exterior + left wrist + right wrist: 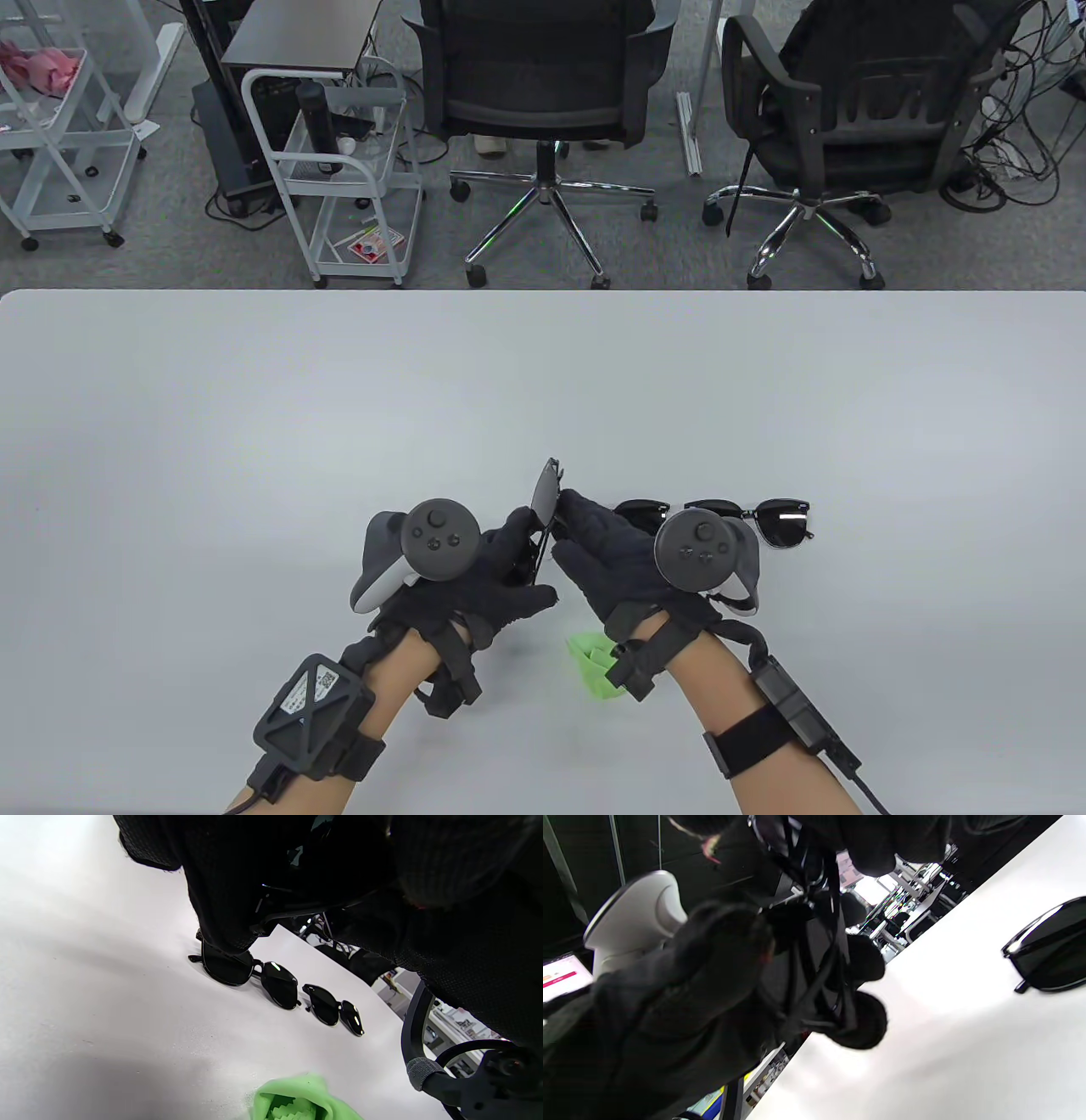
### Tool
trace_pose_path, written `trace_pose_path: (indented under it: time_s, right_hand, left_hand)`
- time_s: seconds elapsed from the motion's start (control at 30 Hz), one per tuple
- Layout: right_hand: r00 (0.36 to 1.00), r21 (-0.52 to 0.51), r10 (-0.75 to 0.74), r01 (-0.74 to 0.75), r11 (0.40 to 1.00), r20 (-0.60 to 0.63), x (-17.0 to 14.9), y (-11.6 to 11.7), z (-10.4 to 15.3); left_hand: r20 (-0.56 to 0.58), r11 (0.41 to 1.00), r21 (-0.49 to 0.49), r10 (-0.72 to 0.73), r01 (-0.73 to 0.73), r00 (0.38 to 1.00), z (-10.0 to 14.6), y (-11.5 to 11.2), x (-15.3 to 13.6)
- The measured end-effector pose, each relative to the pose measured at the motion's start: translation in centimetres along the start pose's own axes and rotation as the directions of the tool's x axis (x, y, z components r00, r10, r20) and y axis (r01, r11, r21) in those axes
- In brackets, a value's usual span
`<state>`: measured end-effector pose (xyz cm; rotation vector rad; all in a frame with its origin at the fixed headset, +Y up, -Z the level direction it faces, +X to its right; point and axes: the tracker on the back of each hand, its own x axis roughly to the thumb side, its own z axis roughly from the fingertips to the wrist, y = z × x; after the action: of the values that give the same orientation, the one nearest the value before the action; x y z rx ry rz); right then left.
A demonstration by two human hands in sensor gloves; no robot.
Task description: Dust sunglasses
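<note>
A pair of sunglasses [543, 501] is held up on edge above the white table [254, 424], between the two gloved hands. The left hand [496, 564] grips its lower part with curled fingers. The right hand [598, 543] pinches its lens edge with the fingertips. Just right of the held pair, two more dark sunglasses lie side by side on the table: a nearer pair [250, 971] and a farther pair [335, 1010]. A green cloth [598, 666] lies crumpled on the table, on the person's side of the held pair, under the right wrist.
</note>
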<state>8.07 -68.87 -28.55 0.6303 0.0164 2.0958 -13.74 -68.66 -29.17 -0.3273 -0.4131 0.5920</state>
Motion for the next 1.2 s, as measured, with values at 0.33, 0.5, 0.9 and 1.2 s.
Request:
trace_pose_path:
  time_s: [0.33, 0.5, 0.9, 1.2]
  right_hand:
    - [0.988, -0.065, 0.156, -0.157, 0.985, -0.022, -1.0, -2.2, 0.5]
    - [0.917, -0.021, 0.398, -0.398, 0.917, -0.003, -1.1, -2.7, 0.5]
    - [0.859, 0.025, 0.511, -0.512, 0.859, 0.020, -1.0, -2.3, 0.3]
    - [0.856, 0.052, 0.517, -0.517, 0.855, 0.003, -1.4, -2.0, 0.1]
  left_hand:
    - [-0.188, 0.884, 0.077, -0.441, 0.461, 0.877, -0.4, 2.0, -2.4]
    - [-0.236, 0.757, -0.060, -0.644, 0.651, 0.728, -2.1, 1.7, -5.3]
    - [-0.212, 0.662, -0.195, -0.749, 0.723, 0.628, -6.2, 1.0, -7.4]
    - [-0.248, 0.727, -0.244, -0.687, 0.642, 0.683, -6.5, 1.1, -8.7]
